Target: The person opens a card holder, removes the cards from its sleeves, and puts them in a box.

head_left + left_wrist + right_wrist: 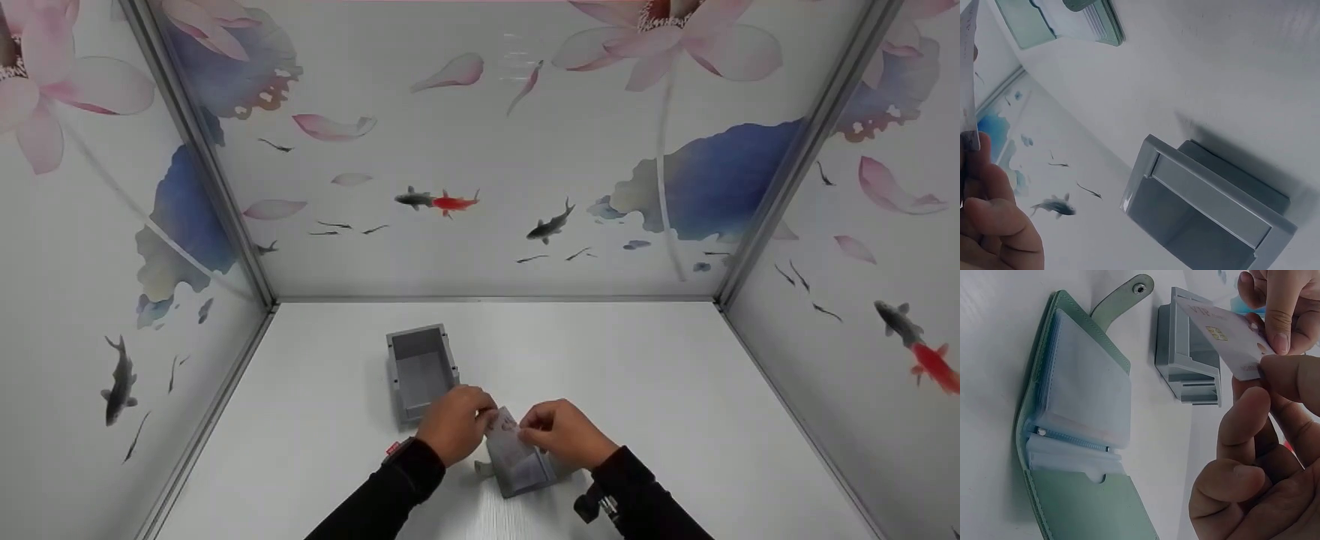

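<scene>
A card [1235, 337] is pinched by both hands. By the left hand [457, 425] it is gripped at one end, between thumb and fingers; by the right hand [566, 433] it is grasped near a corner, with the thumb laid on its face and the other fingers curled. Red "VIP" lettering and a gold chip [1217, 333] are shown on the card, which is held tilted in the air, above the table [637, 360] and apart from the sleeves of the wallet.

The green wallet [1086, 503] is laid open on the table below the hands. Its clear sleeves [1086, 382] are stacked on one side of the fold, and its strap [1120, 309], tipped with a snap, is stretched out past the edge. A grey bin [424, 375] is set on the table just beyond the left hand, near the wallet. Dark cuffs [420, 465] are worn at both wrists. The walls [480, 259] are printed with flowers and fish.
</scene>
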Motion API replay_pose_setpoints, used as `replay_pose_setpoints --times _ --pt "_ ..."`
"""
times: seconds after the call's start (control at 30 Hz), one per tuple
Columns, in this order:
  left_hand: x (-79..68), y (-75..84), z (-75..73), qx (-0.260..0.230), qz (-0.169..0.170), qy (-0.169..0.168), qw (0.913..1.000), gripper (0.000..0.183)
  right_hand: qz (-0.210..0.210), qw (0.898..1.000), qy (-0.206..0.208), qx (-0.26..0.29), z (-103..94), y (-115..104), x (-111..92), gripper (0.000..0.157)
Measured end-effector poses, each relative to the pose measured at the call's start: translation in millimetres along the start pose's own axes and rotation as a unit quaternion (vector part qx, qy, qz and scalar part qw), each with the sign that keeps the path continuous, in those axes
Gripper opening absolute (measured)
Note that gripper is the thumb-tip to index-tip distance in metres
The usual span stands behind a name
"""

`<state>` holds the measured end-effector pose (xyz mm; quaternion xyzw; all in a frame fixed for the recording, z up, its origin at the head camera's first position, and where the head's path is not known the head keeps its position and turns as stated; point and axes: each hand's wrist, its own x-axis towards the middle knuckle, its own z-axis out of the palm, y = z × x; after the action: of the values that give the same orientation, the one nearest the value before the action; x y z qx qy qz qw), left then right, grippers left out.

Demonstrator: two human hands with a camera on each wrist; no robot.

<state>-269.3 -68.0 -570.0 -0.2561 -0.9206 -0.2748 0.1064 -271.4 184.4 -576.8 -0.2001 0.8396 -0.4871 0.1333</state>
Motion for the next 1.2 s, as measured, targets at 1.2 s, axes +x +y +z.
replay_pose_setpoints --times 1.2 --pt "34.5 -89.3 -52.4 0.021 -0.242 0.127 0.9617 0.021 0.049 0.999 0.017 0.002 -4.8 22.8 -11.4 0.019"
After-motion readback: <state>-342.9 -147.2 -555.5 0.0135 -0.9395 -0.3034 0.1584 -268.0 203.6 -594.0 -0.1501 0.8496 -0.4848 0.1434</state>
